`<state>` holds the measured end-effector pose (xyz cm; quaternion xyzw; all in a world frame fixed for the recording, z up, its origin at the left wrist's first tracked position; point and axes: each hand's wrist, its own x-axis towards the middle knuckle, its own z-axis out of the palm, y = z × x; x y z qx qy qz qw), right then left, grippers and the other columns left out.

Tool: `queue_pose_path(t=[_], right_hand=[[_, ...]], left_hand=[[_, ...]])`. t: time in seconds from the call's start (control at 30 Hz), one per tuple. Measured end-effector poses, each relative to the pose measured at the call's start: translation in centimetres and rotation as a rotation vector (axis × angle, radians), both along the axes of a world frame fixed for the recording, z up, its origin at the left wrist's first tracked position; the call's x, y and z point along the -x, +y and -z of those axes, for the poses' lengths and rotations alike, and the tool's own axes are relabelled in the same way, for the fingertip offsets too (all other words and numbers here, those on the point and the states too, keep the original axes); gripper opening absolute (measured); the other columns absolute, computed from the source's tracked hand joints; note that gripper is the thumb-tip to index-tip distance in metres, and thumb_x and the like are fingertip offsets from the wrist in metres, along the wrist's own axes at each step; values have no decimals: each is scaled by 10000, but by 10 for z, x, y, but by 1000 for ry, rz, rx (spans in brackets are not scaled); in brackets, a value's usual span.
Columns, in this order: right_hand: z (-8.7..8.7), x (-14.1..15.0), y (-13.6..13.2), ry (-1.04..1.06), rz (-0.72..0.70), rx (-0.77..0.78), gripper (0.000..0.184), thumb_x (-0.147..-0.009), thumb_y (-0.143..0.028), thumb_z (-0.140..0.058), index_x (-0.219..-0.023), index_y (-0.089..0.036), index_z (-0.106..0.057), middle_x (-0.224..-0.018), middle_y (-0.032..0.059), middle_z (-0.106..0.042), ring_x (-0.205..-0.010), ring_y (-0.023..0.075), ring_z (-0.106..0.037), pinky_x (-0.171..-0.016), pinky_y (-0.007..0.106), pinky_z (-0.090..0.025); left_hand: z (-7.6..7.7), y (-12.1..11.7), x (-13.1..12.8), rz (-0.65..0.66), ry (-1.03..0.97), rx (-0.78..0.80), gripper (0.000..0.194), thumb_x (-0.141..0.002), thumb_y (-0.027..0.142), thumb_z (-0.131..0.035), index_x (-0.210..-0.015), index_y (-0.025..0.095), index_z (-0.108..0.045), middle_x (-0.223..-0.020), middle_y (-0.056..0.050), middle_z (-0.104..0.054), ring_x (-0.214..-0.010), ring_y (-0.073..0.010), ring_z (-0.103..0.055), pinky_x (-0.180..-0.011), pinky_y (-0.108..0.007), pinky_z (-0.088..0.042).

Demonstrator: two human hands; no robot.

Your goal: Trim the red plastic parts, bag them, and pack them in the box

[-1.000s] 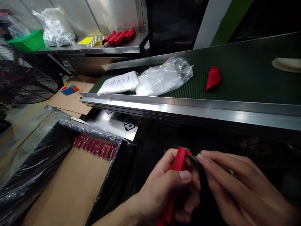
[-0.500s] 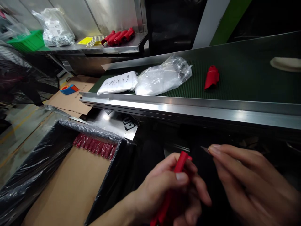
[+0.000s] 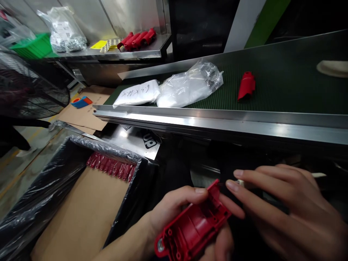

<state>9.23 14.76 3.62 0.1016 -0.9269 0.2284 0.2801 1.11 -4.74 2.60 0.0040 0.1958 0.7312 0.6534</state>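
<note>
My left hand point(image 3: 181, 201) is closed around a red plastic housing half point(image 3: 194, 228) low in the view. Its hollow, ribbed inside faces up, and a round metal insert shows at its near end. Thumb and index finger grip the narrow far end. Just to the right, my right hand point(image 3: 282, 199) pinches a thin blade-like tool point(image 3: 239, 182). Only a pale bit between the fingertips and a dark, faint tip show; the tip is close to the housing's far edge, and contact is hard to tell. The rest of the tool is mostly covered by the fingers.
A conveyor belt point(image 3: 228, 103) behind a metal rail carries another red housing point(image 3: 246, 86) and white plastic bags point(image 3: 187, 87). At left, a black-lined box point(image 3: 122, 214) holds a row of wrapped red parts point(image 3: 111, 166). Several red housings point(image 3: 138, 40) lie on a shelf; a fan point(image 3: 32, 83) stands left.
My left hand has turned the red housing so its hollow inside faces up. My right hand has moved left with the tool, closer to the housing.
</note>
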Motion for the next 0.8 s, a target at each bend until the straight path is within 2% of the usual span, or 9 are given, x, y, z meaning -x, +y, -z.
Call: queue_pose_path(t=[0.1,0.17,0.3,0.4,0.5,0.63,0.73,0.8], right_hand=[[0,0,6,10,-112,-82,373,-930,-107,-494,-1230,-274,-641,-1170,66,-647,-1022,270,-574,-913,505,-399],[0,-1,9,2,-115,-103,372,-941,-117,-478,-1242,-273,-632,-1192,69,-637,-1039,275,-568,-925,516,-395],[1,-2,10,-45,-125,-95,410,-933,-103,-480,-1282,-280,-606,-1201,63,-640,-1068,284,-559,-953,544,-382],[0,-2,3,-15,-49,-51,343,-936,-186,-533,-1237,-316,-633,-1144,42,-663,-1023,253,-600,-908,477,-453],[-2,1,-9,19,74,10,282,-905,-309,-616,-1182,-332,-661,-1069,41,-674,-973,232,-631,-816,395,-522],[-1,2,-14,27,117,37,283,-890,-351,-637,-1169,-315,-670,-1029,50,-674,-934,225,-647,-739,359,-553],[2,1,0,28,127,42,301,-893,-317,-632,-1192,-312,-660,-1052,53,-672,-930,224,-655,-723,353,-561],[6,-1,12,36,97,34,340,-892,-263,-625,-1228,-313,-643,-1088,52,-667,-933,219,-659,-720,347,-563]], left_hand=[[1,-1,0,28,5,7,598,-877,459,-325,-1028,0,-676,-545,-83,-583,-488,-131,-547,-494,-197,-385],[1,-1,0,53,-13,16,613,-869,477,-325,-1024,1,-679,-541,-72,-565,-467,-141,-521,-469,-219,-366],[-3,-3,2,34,-34,157,538,-844,443,-414,-1031,19,-687,-632,-65,-579,-513,-119,-518,-499,-210,-379],[-8,-4,6,69,-30,182,529,-841,448,-423,-1019,31,-696,-610,-47,-552,-463,-114,-470,-462,-218,-352],[-12,-3,8,143,18,180,508,-809,443,-477,-999,34,-710,-587,-42,-535,-445,-110,-437,-428,-217,-294],[-7,-3,5,256,68,126,454,-760,390,-540,-956,22,-720,-584,-44,-526,-441,-92,-413,-387,-217,-226],[3,-4,6,225,-41,26,505,-844,448,-454,-1060,54,-684,-552,-35,-533,-370,-102,-409,-336,-203,-200],[8,-3,10,129,-77,-14,536,-916,477,-357,-1165,92,-633,-606,-55,-592,-363,-122,-476,-312,-185,-249]])
